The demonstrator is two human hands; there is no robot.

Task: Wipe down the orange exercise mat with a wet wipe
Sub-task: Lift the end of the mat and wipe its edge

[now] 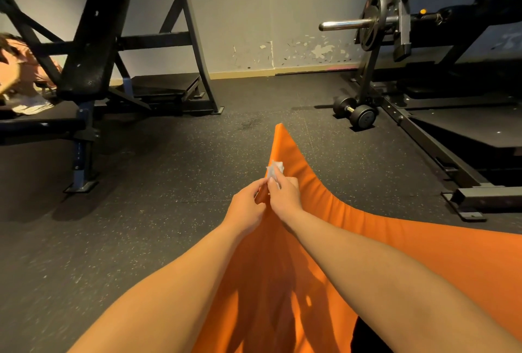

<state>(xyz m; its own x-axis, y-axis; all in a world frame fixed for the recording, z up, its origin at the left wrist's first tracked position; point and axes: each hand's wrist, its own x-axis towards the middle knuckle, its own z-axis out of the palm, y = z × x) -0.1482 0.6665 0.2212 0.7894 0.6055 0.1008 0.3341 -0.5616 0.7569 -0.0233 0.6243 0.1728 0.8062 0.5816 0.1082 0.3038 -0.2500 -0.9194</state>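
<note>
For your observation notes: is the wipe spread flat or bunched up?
Bunched: the wipe is a crumpled wad held in the right hand.

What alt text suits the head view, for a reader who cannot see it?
The right hand pinches a crumpled white wet wipe over the orange exercise mat, with fingertips of the left hand beside it. Dark gym floor around; a black bench left, a dumbbell right.
</note>
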